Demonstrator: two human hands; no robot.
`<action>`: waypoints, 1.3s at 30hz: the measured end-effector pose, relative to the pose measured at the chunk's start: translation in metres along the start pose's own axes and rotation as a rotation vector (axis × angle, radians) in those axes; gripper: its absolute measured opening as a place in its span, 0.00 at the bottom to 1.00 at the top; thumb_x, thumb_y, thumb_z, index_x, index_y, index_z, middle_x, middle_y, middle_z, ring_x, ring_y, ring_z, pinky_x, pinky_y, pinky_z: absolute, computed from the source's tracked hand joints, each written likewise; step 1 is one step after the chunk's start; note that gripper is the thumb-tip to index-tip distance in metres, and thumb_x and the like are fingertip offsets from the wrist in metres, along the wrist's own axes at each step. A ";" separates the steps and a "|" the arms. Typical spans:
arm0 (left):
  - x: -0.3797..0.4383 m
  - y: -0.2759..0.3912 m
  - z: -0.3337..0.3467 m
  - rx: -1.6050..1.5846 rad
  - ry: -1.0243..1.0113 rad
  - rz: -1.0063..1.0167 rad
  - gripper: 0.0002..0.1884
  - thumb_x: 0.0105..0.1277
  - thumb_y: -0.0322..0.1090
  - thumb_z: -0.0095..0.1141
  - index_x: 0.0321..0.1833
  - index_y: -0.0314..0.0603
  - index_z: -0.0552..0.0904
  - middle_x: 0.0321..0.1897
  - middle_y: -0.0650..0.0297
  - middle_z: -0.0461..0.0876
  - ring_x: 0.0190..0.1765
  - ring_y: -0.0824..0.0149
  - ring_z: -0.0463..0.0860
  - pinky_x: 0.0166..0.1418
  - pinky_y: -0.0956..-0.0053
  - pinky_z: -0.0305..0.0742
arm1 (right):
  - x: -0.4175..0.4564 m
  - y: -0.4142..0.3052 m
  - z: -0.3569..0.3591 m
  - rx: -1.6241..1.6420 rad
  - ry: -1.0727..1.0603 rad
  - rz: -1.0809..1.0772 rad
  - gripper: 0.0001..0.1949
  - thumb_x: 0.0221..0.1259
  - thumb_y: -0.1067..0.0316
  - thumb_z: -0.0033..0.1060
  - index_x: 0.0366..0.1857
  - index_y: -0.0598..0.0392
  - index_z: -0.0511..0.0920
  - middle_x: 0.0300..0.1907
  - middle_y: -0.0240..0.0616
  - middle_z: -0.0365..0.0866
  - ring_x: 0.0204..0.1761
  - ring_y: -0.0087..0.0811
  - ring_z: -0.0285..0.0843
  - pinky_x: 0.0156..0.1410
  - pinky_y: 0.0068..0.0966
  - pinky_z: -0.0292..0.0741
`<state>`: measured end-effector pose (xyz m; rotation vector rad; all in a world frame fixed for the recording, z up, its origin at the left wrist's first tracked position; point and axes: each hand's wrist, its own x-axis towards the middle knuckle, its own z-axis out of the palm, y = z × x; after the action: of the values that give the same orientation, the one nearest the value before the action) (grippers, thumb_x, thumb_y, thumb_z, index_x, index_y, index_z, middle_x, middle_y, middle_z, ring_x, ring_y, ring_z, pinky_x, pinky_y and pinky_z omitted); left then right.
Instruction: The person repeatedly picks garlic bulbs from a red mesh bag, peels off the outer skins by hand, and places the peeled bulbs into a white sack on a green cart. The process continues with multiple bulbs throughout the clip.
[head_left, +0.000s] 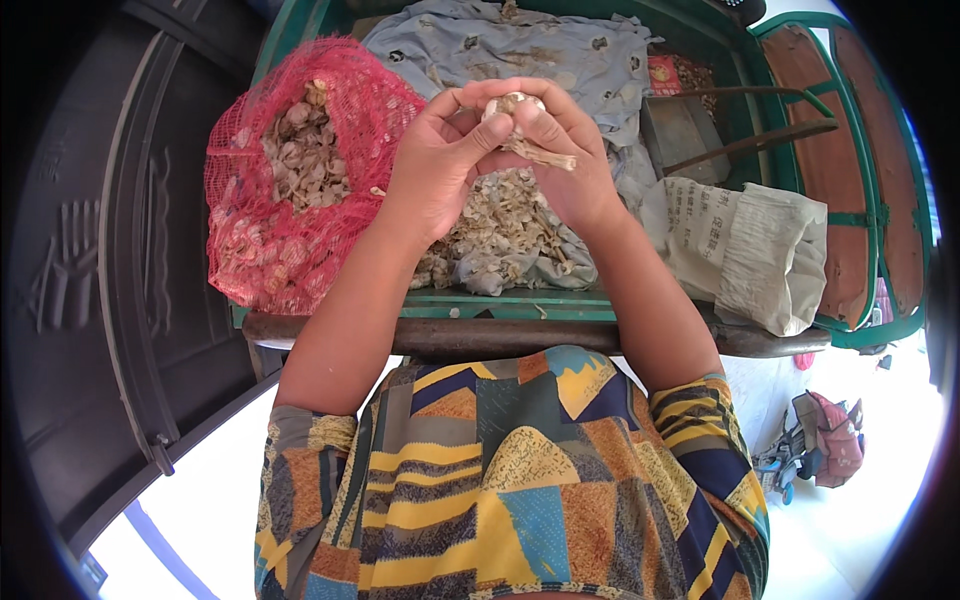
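Between both hands I hold a garlic bulb (513, 105), its dry stem pointing down to the right. My left hand (442, 150) grips the bulb from the left, with its thumb pressed against the bulb. From the other side my right hand (570, 142) closes on it, thumb on top. Fingers cover much of the bulb. Below the hands lies a heap of dry garlic skins and stems (510, 217) on pale cloth. A red mesh sack (232, 172) to the left gapes at the top and holds several garlic bulbs and loose skins (307, 157).
A green cart bed (517, 306) carries these things, with a brown bar (450, 337) along its near edge. A grey-blue cloth (525, 37) lies at the back. On the right are a printed sack (750, 247), a metal dustpan (682, 139) and a folded stroller (825, 442).
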<state>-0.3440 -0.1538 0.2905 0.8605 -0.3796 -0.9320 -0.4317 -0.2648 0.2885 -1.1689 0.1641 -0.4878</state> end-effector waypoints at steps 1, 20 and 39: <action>0.000 0.000 0.002 -0.003 -0.002 0.032 0.15 0.62 0.25 0.67 0.49 0.37 0.78 0.49 0.61 0.80 0.50 0.68 0.82 0.51 0.72 0.85 | 0.000 0.001 0.000 -0.036 -0.003 -0.040 0.12 0.77 0.60 0.45 0.44 0.59 0.75 0.51 0.41 0.82 0.49 0.27 0.79 0.49 0.22 0.79; 0.000 -0.006 -0.002 0.333 -0.050 0.194 0.19 0.60 0.15 0.62 0.54 0.34 0.79 0.53 0.58 0.81 0.55 0.68 0.81 0.60 0.75 0.79 | -0.004 0.003 0.000 0.085 0.055 0.040 0.13 0.77 0.62 0.41 0.51 0.56 0.76 0.38 0.28 0.78 0.36 0.15 0.73 0.37 0.13 0.70; -0.003 -0.009 -0.004 0.323 -0.099 0.282 0.21 0.58 0.15 0.62 0.56 0.34 0.80 0.56 0.61 0.82 0.55 0.69 0.82 0.57 0.74 0.80 | -0.009 -0.010 0.003 0.101 -0.034 0.001 0.12 0.75 0.68 0.43 0.54 0.60 0.73 0.45 0.35 0.79 0.42 0.20 0.77 0.45 0.17 0.75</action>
<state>-0.3482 -0.1517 0.2816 1.0252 -0.7318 -0.6610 -0.4409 -0.2613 0.2978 -1.0774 0.1093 -0.4701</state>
